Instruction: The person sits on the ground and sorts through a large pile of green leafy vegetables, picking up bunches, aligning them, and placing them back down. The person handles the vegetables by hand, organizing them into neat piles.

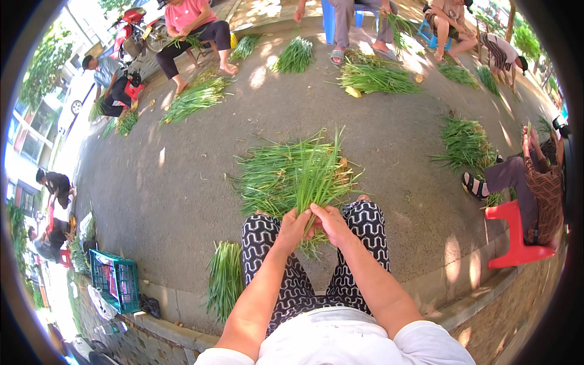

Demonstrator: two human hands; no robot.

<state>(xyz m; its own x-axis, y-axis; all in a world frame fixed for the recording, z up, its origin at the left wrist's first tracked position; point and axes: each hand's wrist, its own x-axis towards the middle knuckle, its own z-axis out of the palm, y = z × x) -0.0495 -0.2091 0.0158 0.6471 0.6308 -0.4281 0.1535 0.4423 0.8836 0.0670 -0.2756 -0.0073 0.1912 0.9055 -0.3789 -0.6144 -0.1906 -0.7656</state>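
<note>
In front of my knees I hold a small bunch of long green leaves, apparently Chinese chives, with the tips fanning away from me. My left hand is closed around its lower end. Against it, my right hand pinches the stems, thumb close to the left thumb; the fingertips are partly hidden. Beyond my hands a broad loose pile of the same leaves lies on the pavement, with dry brownish bits at its right side. More leaf scraps lie between my legs. Beside my left leg rests a neat bundle.
A teal plastic crate and a black bag stand at left near the kerb. At right, a person sits on a red stool by another pile. Several people sit across the pavement with chive heaps.
</note>
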